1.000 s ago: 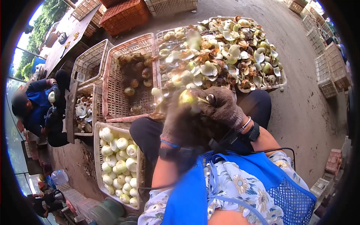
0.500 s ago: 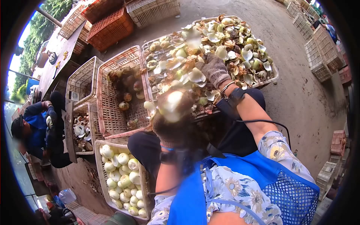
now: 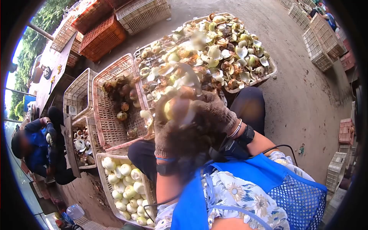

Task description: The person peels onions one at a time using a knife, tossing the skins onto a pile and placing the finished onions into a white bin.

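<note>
In front of me my left hand [image 3: 165, 132], in a brown knitted glove, is closed around an onion [image 3: 177, 109] with some brown skin on it. My right hand [image 3: 216, 113], also gloved, is closed and touches the onion's right side. A curved grey blade, apparently a knife [image 3: 194, 78], sticks up from the right hand's fingers; its handle is hidden. Just beyond both hands lies a crate [image 3: 274, 73] heaped with onion peels [image 3: 230, 51]. The lower parts of the gloves are dark and blurred.
Left of the peels, a crate [image 3: 97, 115] holds several unpeeled onions [image 3: 122, 106]. Nearer me, another crate [image 3: 115, 209] is full of peeled onions [image 3: 128, 184]. A person [image 3: 36, 145] sits at the far left. Stacked crates [image 3: 101, 36] stand behind, others [image 3: 322, 42] at right.
My right hand has come back from the peel heap to the onion in my left hand. A curved blade now shows above the right hand. The view has shifted slightly.
</note>
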Available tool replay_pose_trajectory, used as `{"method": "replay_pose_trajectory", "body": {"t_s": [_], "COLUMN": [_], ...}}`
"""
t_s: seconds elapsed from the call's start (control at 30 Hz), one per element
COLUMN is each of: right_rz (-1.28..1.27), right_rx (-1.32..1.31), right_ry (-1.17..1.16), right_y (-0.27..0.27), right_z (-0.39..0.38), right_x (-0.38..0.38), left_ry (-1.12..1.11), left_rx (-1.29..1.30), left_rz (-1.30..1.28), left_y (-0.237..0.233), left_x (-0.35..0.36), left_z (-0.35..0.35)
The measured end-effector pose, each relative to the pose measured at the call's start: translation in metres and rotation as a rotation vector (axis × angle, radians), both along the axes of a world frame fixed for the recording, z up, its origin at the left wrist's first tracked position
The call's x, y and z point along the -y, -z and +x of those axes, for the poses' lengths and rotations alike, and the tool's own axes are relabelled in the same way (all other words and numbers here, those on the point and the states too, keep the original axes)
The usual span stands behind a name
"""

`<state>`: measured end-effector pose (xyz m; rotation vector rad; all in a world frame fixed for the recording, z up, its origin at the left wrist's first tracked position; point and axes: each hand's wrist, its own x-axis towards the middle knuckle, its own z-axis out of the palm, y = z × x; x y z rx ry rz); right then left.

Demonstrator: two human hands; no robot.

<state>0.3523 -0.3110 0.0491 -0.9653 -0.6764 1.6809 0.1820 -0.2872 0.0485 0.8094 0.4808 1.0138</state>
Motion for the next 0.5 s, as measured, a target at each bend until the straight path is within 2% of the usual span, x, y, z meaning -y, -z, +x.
{"method": "replay_pose_trajectory", "body": {"t_s": [0.03, 0.07, 0.13, 0.2, 0.23, 0.27, 0.3, 0.33, 0.4, 0.47, 0.5], "right_rz": [0.192, 0.194, 0.263, 0.241, 0.534, 0.834, 0.932, 0.925, 0.99, 1.073, 1.111], "right_rx": [0.099, 0.099, 0.418, 0.315, 0.597, 0.88, 0.907, 0.906, 0.965, 1.088, 1.182], "right_ry": [0.072, 0.067, 0.066, 0.091, 0.17, 0.249, 0.276, 0.277, 0.221, 0.306, 0.364], "right_y": [-0.01, -0.004, 0.005, -0.001, 0.004, 0.006, 0.007, 0.002, -0.007, 0.012, 0.028], "right_z": [-0.003, -0.002, -0.006, -0.014, -0.015, -0.015, -0.015, -0.014, -0.009, 0.004, 0.014], "right_x": [-0.001, -0.003, -0.004, -0.004, -0.008, -0.014, -0.016, -0.016, -0.022, -0.051, -0.071], "left_ry": [-0.003, -0.066, -0.187, -0.295, -0.303, -0.286, -0.262, -0.231, -0.156, -0.103, -0.039], "left_rx": [-0.001, -0.216, -0.656, -1.1, -1.153, -1.149, -1.111, -1.032, -0.763, -0.491, -0.212], "left_rz": [0.0, 0.265, 0.783, 1.3, 1.349, 1.302, 1.211, 1.045, 0.542, 0.16, 0.024], "left_y": [-0.002, -0.003, -0.004, -0.002, 0.001, 0.004, 0.008, 0.011, 0.014, 0.015, 0.024], "left_x": [0.001, 0.001, 0.002, 0.002, 0.003, 0.005, 0.005, 0.006, 0.005, 0.006, 0.007], "left_z": [0.0, 0.001, 0.0, 0.0, 0.0, 0.001, 0.001, 0.001, 0.002, 0.002, -0.003]}}
